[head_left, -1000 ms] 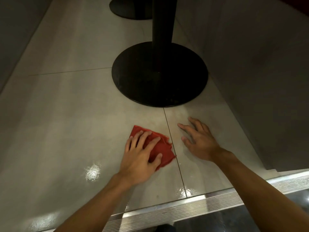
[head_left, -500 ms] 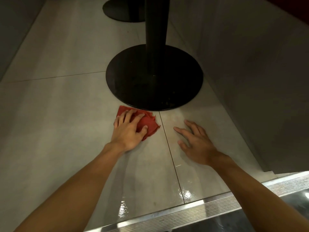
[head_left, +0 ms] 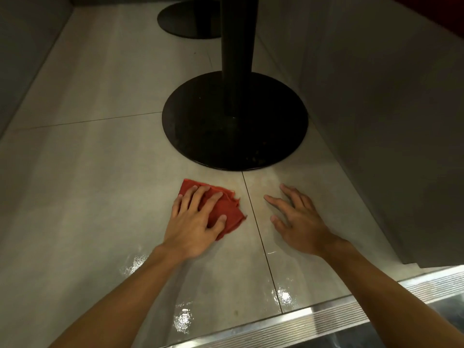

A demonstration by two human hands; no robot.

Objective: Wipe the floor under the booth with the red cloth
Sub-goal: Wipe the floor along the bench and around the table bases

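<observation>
A crumpled red cloth (head_left: pixel 227 209) lies flat on the pale grey tiled floor (head_left: pixel 88 184), just in front of the round black table base (head_left: pixel 234 121). My left hand (head_left: pixel 195 219) presses down on the cloth with its fingers spread over it. To the right of a tile joint, my right hand (head_left: pixel 296 219) rests palm down on the bare floor, fingers apart and holding nothing. Wet shiny streaks show on the tiles nearer to me.
A black post (head_left: pixel 238 51) rises from the base. A second black base (head_left: pixel 190 20) stands farther back. Grey booth panels wall in the right (head_left: pixel 389 121) and left (head_left: pixel 22 59) sides. A ribbed metal threshold strip (head_left: pixel 326 320) edges the floor in front.
My left hand pushed the cloth forward to the table base, then pulled it back toward me. The right hand stayed planted on the floor.
</observation>
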